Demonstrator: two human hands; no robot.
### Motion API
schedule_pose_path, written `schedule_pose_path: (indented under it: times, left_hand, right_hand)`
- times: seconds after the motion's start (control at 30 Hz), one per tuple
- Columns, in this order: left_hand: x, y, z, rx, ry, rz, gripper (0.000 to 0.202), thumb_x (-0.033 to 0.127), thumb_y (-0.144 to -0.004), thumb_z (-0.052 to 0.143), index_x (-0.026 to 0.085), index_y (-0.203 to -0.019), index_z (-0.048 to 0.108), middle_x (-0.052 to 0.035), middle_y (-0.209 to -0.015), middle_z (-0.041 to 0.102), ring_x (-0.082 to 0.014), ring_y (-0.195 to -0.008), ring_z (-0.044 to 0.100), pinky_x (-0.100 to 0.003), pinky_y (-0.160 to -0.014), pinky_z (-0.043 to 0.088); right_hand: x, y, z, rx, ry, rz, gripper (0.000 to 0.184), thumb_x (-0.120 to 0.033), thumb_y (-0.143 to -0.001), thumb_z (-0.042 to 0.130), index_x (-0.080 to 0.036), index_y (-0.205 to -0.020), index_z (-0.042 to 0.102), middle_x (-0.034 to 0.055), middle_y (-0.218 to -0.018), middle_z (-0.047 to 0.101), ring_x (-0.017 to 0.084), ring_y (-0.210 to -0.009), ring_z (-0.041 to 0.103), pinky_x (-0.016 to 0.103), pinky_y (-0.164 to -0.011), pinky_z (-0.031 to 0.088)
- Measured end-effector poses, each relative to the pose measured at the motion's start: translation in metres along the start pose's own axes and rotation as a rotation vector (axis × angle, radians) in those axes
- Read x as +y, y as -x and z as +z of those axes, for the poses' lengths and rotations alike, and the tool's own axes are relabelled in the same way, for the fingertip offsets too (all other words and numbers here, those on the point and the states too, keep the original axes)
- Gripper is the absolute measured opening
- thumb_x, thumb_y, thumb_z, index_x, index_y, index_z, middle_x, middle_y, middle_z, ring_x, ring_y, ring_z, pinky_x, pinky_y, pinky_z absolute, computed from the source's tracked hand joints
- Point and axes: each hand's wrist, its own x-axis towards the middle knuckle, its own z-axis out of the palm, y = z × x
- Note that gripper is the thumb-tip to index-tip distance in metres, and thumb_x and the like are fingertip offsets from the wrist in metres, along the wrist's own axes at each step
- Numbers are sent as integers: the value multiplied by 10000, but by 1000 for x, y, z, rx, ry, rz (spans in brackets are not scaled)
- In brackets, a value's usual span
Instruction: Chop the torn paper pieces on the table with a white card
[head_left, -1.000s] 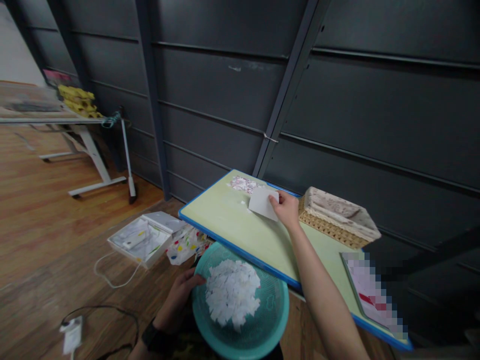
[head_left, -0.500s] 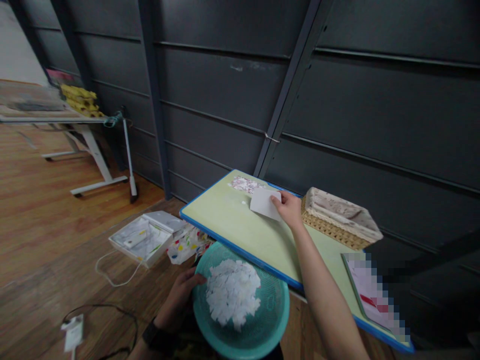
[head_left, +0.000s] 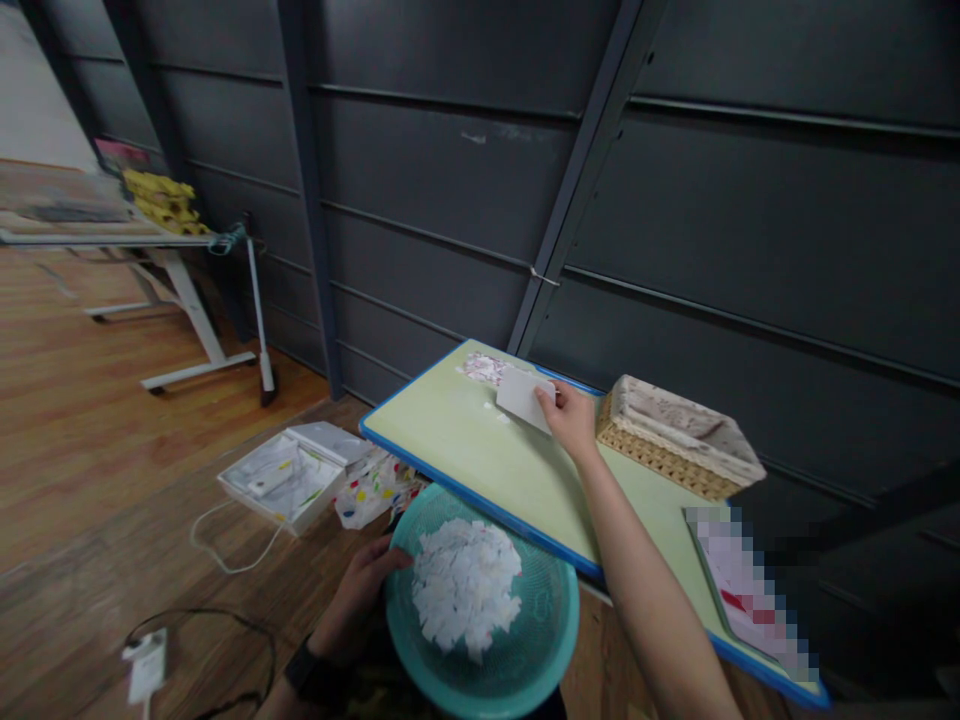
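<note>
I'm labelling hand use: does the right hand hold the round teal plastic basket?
No, the right hand holds a flat white card, the left hand the basket.

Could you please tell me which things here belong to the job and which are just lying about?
Seemingly in use:
white card, in the right hand
turquoise basket, in the left hand
paper scraps inside it
scrap pile on the green table

Apparently just lying about:
lined wicker basket
open white box
yellow stack, far left
</note>
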Motion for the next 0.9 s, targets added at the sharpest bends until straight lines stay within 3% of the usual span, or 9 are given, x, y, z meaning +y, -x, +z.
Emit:
schedule_pose_path:
  times: [0.2,0.33,0.47,0.73,0.9]
  left_hand:
    - [-5,-3,-3,-18,43,-47,38,144,-599,653,174,-623,651,31,-500,589,-116,-449,505,-202,-419,378]
    - [-7,-4,-5,-31,40,-30,40,153,-627,653,175,-660,661,16,-536,630,-126,-455,525,-209,-412,384]
    - [-8,-7,-7,-36,24,-55,72,164,-621,663,181,-689,677,-6,-587,678,-147,-489,559,-222,-430,408]
    - [-7,-9,-8,-84,31,-31,125,168,-605,654,157,-716,709,1,-581,693,-152,-523,580,-244,-512,440]
    - [-9,-12,-10,-70,35,-33,119,175,-581,657,156,-688,708,-8,-573,701,-167,-521,591,-269,-530,457]
  right_hand:
    - [-4,2,8,-76,-13,-33,371,-437,-821,457,-161,-919,685,39,-651,652,157,-543,531,254,-564,354]
    - [5,-4,-3,-2,-75,40,400,-461,-790,488,-135,-917,683,74,-733,689,181,-612,582,263,-582,387]
    - [16,-9,-10,87,29,86,410,-466,-790,475,-130,-906,680,99,-733,690,210,-643,599,281,-593,384]
    - [20,-8,-5,39,164,69,356,-419,-809,451,-149,-873,675,94,-699,672,210,-623,578,282,-573,347]
    - [24,-12,-17,20,230,78,313,-398,-775,480,-156,-802,675,78,-658,652,199,-598,556,279,-570,327]
